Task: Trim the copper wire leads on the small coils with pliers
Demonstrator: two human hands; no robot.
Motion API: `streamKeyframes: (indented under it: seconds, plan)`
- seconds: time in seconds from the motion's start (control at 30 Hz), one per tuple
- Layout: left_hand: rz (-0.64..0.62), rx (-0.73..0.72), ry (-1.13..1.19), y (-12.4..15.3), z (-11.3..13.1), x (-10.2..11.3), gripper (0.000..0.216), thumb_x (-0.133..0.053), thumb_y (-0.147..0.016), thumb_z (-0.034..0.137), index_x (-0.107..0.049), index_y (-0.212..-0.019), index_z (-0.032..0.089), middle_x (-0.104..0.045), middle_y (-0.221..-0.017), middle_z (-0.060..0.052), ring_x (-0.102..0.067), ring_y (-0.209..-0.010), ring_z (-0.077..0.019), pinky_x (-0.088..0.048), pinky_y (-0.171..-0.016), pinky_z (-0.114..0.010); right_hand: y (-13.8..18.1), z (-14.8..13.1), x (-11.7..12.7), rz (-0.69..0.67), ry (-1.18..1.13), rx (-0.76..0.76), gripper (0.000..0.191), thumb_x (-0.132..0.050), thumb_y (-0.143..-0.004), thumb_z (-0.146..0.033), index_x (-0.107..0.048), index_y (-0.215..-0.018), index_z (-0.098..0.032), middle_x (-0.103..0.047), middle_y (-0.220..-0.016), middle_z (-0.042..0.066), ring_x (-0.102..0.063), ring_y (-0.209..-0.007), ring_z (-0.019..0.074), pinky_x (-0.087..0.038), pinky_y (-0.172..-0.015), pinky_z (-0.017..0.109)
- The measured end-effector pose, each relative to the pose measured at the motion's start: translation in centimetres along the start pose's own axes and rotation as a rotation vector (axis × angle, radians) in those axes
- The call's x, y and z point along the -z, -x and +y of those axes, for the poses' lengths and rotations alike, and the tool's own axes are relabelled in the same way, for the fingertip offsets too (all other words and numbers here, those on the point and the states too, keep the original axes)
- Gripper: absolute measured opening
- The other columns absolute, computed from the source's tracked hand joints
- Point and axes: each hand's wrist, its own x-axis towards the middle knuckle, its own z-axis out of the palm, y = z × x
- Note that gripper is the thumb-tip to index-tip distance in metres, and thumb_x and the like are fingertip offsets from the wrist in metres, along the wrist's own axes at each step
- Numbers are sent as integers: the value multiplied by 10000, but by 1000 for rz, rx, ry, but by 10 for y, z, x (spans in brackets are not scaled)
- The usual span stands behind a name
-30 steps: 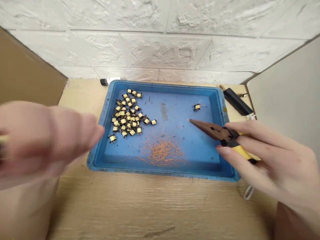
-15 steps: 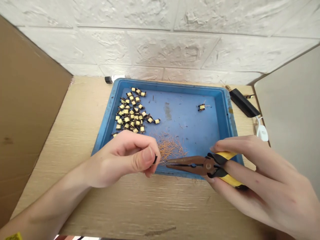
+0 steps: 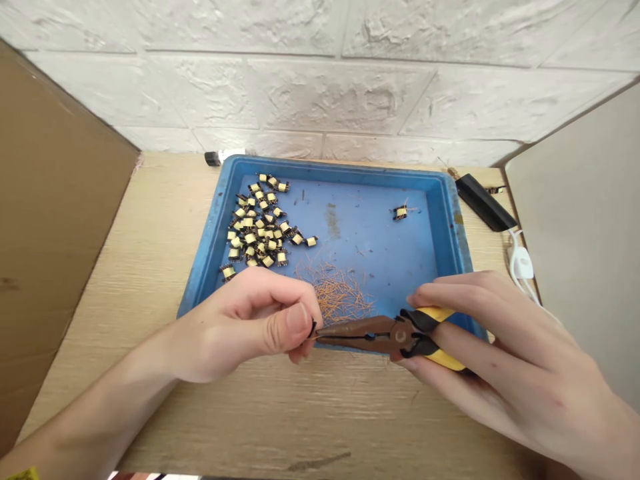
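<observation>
Black part (image 3: pixel 313 328) is pinched by the left hand (image 3: pixel 250 327).
Pliers (image 3: pixel 401 334) are gripped by the right hand (image 3: pixel 505 363), their tips (image 3: pixel 323 333) placed just right of the left hand.

Two hands, one left hand (image 3: pixel 245 323) and one right hand (image 3: pixel 515 360); one pair of pliers (image 3: pixel 400 335); one black part (image 3: pixel 313 329); one blue tray (image 3: pixel 380 250); several dozen clustered components (image 3: pixel 249 238), too crowded to count; one lone component (image 3: pixel 401 213); countless wire pieces (image 3: pixel 343 297); one black-handled tool (image 3: pixel 485 202).
</observation>
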Motion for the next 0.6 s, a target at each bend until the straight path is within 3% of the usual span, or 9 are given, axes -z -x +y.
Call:
streamKeyframes:
  seconds: [0.23, 0.5, 0.6]
  plan:
    - [12, 54, 24, -2, 4, 0, 523, -737, -993, 652, -720, -762, 183, -644, -674, -8, -546, -636, -137, -516, -654, -239, 1, -1, 2, -13, -2, 9, 311, -578, -1121, -247, -577, -812, -214, -763, -1015, 92, -688, -929, 217, -579, -756, 360]
    - [-29, -34, -53, 5, 5, -3, 496, -674, -1032, 638, -825, -780, 238, -694, -598, -68, -579, -562, -198, -437, -519, -323, -5, -8, 5, -59, -123, 15, 347, -562, -1122, -275, -619, -784, -219, -795, -1006, 77, -725, -866, 215, -622, -709, 370]
    - [53, -48, -110, 18, 11, -4, 523, -708, -1003, 651, -815, -674, 258, -645, -496, -56, -580, -496, -208, -472, -513, -354, -2, -4, 8, -79, -135, 4, 313, -554, -1121, -282, -631, -821, -235, -797, -978, 68, -731, -844, 227, -626, -692, 392]
